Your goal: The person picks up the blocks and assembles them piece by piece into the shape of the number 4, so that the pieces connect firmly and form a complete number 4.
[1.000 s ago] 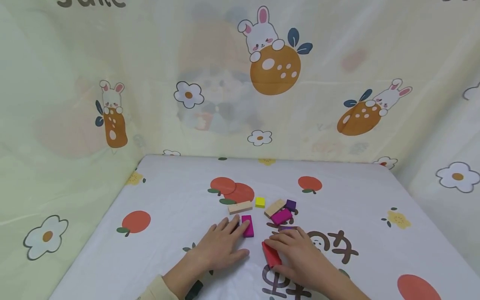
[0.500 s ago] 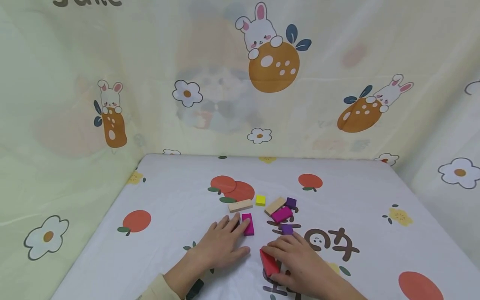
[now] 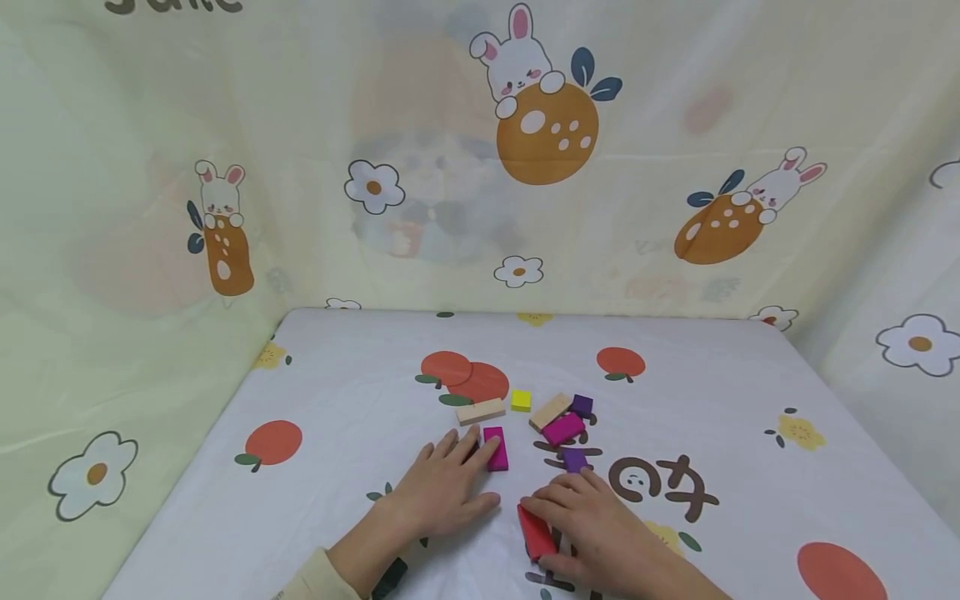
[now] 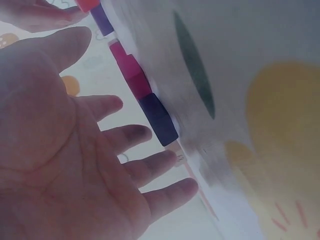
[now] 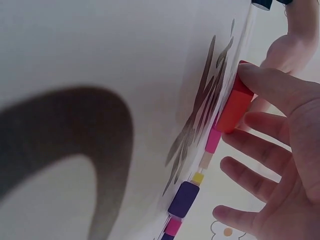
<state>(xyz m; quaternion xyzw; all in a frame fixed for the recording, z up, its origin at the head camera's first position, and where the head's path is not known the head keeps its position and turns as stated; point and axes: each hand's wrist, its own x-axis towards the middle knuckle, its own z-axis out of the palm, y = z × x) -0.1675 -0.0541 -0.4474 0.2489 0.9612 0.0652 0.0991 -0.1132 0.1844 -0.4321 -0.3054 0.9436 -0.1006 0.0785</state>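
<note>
In the head view my right hand (image 3: 600, 525) pinches a red block (image 3: 536, 533) between thumb and fingers, low over or on the white cloth. The right wrist view shows the thumb at one end of that red block (image 5: 235, 107) and a fingertip at the other. To the left, my left hand (image 3: 442, 492) lies with its fingers spread. Its index fingertip is at a magenta block (image 3: 499, 458). A dark navy block (image 4: 159, 120) is close to the left fingertips and mostly hidden in the head view. Just beyond the right fingers lies a purple block (image 3: 574, 458).
Farther back lie a plain wooden block (image 3: 481, 412), a yellow cube (image 3: 521, 401), and a group of a second wooden block (image 3: 551, 412), another magenta block (image 3: 563, 430) and a dark purple cube (image 3: 582, 406). A printed curtain (image 3: 420, 100) hangs behind the table.
My right hand has drawn the red block slightly toward me and left, uncovering more of the purple block. The left hand stays in place.
</note>
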